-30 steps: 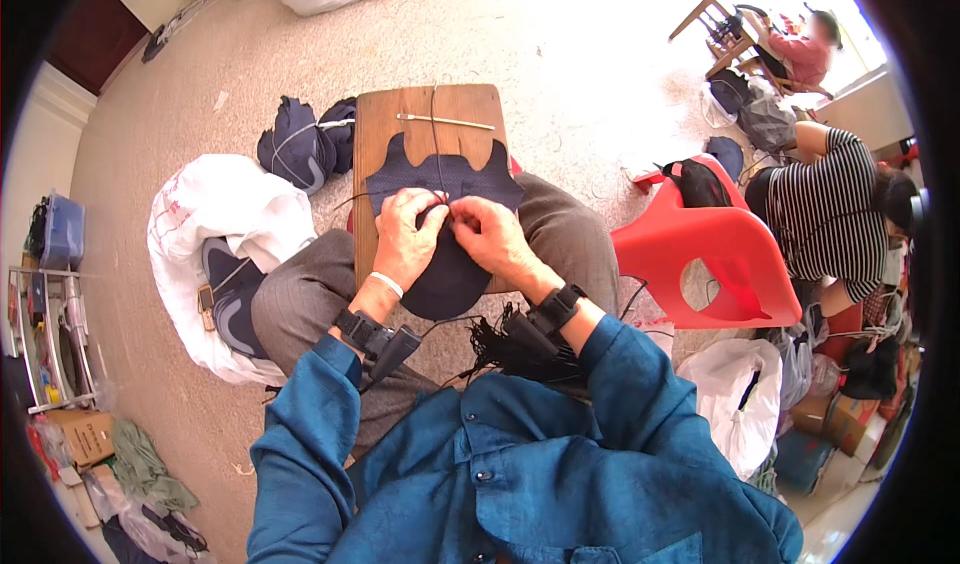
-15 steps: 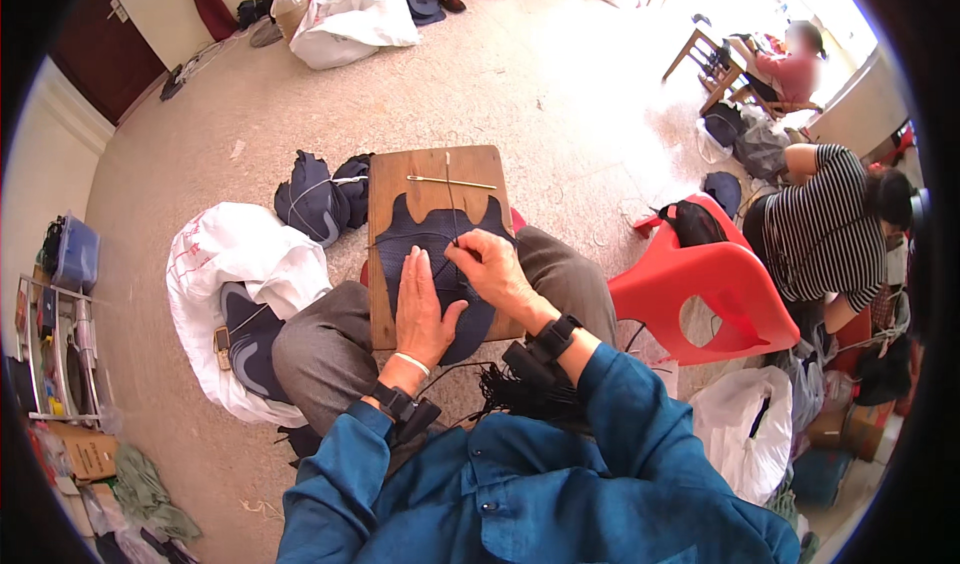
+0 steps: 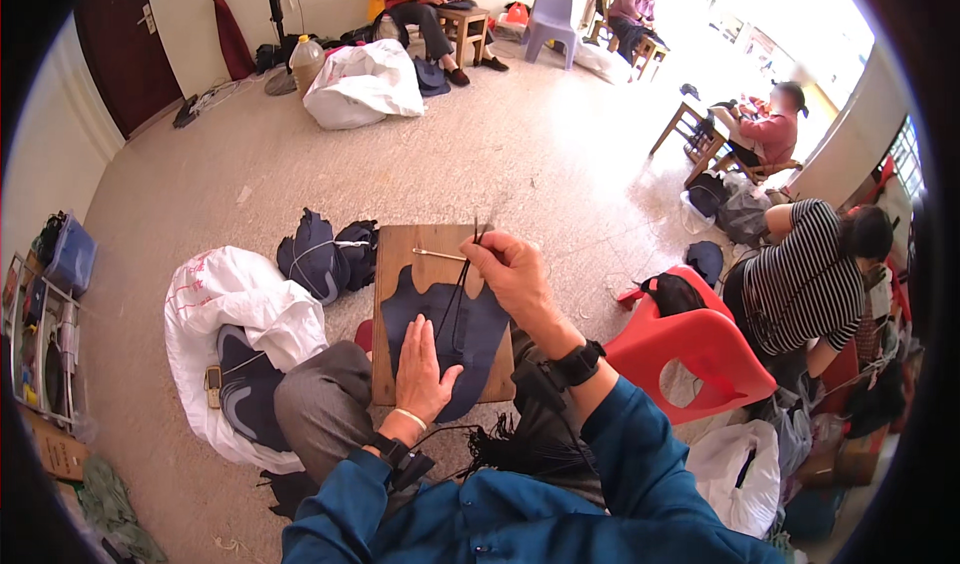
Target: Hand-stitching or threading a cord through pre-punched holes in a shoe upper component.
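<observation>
A dark navy fabric piece (image 3: 478, 364) with a scalloped far edge, shaped like a shoe upper, lies on a wooden board (image 3: 396, 242) at my lap. My left hand (image 3: 424, 372) rests flat on its left part, fingers straight and nothing held. Above the far right corner of the board, my right hand (image 3: 510, 276) pinches a black cord (image 3: 462, 294), whose strands run taut down to the middle of the fabric. Loose cord ends stick up past the fingertips. A metal needle (image 3: 430, 253) lies across the board's far part, its right end close to my right hand.
At left, a white sack (image 3: 235, 284) holds more navy pieces; tied navy bundles (image 3: 315, 254) lie beside the board. A red plastic chair (image 3: 690, 359) stands right, near a person in a striped top (image 3: 800, 274). Black cords (image 3: 495, 449) hang between my knees. Other people sit farther off.
My right hand has risen off the fabric and moved away to the far right, drawing the black cord up. My left hand stays flat on the piece. The view has tilted upward.
</observation>
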A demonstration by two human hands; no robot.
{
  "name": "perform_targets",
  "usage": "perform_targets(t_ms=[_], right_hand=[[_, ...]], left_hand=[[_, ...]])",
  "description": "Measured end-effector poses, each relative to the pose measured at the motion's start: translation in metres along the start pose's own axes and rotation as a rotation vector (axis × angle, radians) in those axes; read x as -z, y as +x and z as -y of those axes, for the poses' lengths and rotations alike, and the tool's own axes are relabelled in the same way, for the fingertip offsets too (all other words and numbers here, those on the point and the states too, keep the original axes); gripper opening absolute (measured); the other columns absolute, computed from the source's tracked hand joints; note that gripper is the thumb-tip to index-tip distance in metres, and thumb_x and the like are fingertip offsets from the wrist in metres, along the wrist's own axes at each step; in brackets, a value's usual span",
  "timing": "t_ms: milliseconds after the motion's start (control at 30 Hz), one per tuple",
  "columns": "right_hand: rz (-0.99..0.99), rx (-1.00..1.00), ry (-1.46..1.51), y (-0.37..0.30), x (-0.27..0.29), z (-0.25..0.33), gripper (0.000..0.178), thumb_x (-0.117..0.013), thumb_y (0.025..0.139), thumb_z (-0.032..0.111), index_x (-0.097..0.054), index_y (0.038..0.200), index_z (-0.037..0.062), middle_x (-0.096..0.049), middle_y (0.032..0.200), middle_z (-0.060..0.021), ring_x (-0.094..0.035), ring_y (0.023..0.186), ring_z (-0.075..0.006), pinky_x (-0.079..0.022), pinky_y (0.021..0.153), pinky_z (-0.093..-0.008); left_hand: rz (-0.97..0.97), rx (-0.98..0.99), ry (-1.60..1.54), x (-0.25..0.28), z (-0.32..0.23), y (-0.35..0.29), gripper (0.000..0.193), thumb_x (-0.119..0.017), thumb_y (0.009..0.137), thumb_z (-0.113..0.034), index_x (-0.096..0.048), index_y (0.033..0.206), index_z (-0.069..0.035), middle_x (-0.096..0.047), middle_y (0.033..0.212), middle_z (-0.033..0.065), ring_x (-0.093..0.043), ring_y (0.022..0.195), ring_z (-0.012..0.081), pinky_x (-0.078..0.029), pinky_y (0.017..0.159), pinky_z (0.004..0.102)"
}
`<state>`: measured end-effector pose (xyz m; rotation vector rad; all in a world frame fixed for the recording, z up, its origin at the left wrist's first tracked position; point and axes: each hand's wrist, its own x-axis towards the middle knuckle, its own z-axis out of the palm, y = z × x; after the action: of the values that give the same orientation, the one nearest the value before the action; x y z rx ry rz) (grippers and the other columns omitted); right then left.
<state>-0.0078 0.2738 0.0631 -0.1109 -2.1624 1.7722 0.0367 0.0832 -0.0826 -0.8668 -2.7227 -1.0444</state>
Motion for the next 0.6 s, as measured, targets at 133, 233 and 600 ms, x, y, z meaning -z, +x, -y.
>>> perform_targets(t_ms=[133,233,600], right_hand=[[0.003,-0.032,0.074,0.001,0.004,0.01,0.02,-0.071,0.098,0.015,-0.068,0.087,-0.0016,-0.053,0.069,0.0058,-0.046,0.065,-0.0025,-0.037,0.055,-0.0248],[0.001,-0.01,0.052,0.003,0.009,0.014,0.022,-0.071,0.098,0.016,-0.066,0.085,-0.0012,-0.052,0.069,0.0066,-0.043,0.065,-0.002,-0.035,0.054,-0.0248],[0.053,-0.003,0.023,-0.006,0.009,0.028,0.022,-0.071,0.098,0.015,-0.067,0.086,-0.0021,-0.051,0.066,0.0044,-0.045,0.064,-0.0026,-0.035,0.052,-0.0264]], left_hand=[[-0.002,-0.004,0.007,0.001,0.0,0.0,0.094,-0.079,0.085,-0.024,-0.024,0.156,0.005,-0.028,0.161,0.0283,-0.029,0.149,0.0451,-0.026,0.123,0.0472],[0.016,0.003,0.014,0.001,-0.001,0.0,0.093,-0.079,0.085,-0.024,-0.025,0.156,0.005,-0.028,0.161,0.0282,-0.029,0.149,0.0449,-0.026,0.123,0.047],[-0.01,-0.004,-0.007,0.001,0.0,-0.002,0.093,-0.08,0.084,-0.023,-0.027,0.155,0.005,-0.03,0.16,0.0275,-0.03,0.148,0.0445,-0.027,0.123,0.0469]])
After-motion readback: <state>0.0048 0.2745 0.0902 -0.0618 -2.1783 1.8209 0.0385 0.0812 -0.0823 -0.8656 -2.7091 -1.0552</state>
